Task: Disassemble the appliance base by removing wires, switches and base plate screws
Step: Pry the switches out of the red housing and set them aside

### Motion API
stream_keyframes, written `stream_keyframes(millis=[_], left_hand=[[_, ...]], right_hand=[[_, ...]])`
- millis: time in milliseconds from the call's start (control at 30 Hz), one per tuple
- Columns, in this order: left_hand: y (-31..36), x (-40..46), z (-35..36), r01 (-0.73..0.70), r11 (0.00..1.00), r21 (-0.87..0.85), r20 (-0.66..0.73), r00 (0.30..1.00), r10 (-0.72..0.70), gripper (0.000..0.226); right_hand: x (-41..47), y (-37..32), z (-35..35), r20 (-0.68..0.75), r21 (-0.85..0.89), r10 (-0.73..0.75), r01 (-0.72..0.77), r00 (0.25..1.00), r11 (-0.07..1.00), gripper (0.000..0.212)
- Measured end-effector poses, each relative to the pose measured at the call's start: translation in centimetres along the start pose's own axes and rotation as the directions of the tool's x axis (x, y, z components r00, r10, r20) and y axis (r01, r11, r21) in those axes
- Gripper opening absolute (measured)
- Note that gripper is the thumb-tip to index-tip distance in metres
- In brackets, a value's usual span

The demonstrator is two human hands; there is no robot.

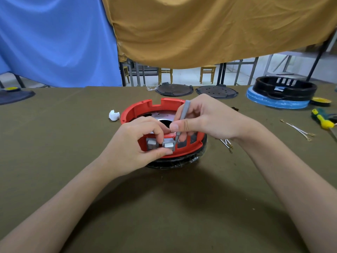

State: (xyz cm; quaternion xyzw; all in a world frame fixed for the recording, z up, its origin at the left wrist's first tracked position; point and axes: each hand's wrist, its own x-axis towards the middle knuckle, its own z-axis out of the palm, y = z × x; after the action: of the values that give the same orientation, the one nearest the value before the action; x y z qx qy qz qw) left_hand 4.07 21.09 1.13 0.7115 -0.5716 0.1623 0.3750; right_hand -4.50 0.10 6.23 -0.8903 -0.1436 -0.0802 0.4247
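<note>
Switch (168,144) pinched by left hand (140,141) (right hand (206,119) grips tool (181,121)).

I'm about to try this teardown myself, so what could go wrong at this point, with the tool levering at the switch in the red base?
1. The thin grey tool in the right hand works right beside the left hand pinching the grey switch; a slip might jab those fingers.
2. Levering could crack the red base wall around the switch opening.
3. Neither hand presses the base down, so it may shift on the table.
</note>
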Motion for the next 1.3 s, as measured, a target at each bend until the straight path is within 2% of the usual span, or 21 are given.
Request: stream_keyframes(millis=[300,367,500,767,900,1100,1300], left_hand=[[0.0,-0.1,0.0,0.016,1.000,-0.019,0.003,1.000,-0.016,0.027],[0.0,-0.1,0.0,0.016,1.000,-0.023,0.000,1.000,-0.016,0.028],[0.1,0.1,0.1,0.014,1.000,-0.021,0.007,1.000,-0.014,0.026],[0.0,0.0,0.0,0.028,0.999,-0.032,0.013,1.000,-0.028,0.025],[0.0,0.0,0.0,0.025,1.000,-0.011,0.010,1.000,-0.025,0.025],[0.1,0.0,0.0,0.023,1.000,-0.015,0.010,1.000,-0.023,0.025],[0.0,-0.1,0.0,0.025,0.999,-0.023,0.012,1.000,-0.025,0.026]], right_hand=[[0.4,-0.2,0.2,0.011,0.036,0.078,-0.078,0.997,0.996,0.025],[0.2,-0.3,0.2,0.013,0.027,0.071,-0.072,0.997,0.997,0.023],[-0.3,-0.3,-0.5,-0.074,0.085,0.018,-0.012,0.997,0.996,0.026],[-0.3,-0.6,-0.8,-0.063,0.042,0.018,-0.016,0.998,0.999,0.020],[-0.2,-0.7,0.2,-0.002,-0.070,0.047,-0.047,0.999,0.996,0.023],[-0.1,-0.6,0.5,-0.032,-0.014,0.067,-0.067,0.997,0.998,0.019],[0.1,-0.7,0.6,-0.022,0.041,0.115,-0.114,0.993,0.993,0.030]])
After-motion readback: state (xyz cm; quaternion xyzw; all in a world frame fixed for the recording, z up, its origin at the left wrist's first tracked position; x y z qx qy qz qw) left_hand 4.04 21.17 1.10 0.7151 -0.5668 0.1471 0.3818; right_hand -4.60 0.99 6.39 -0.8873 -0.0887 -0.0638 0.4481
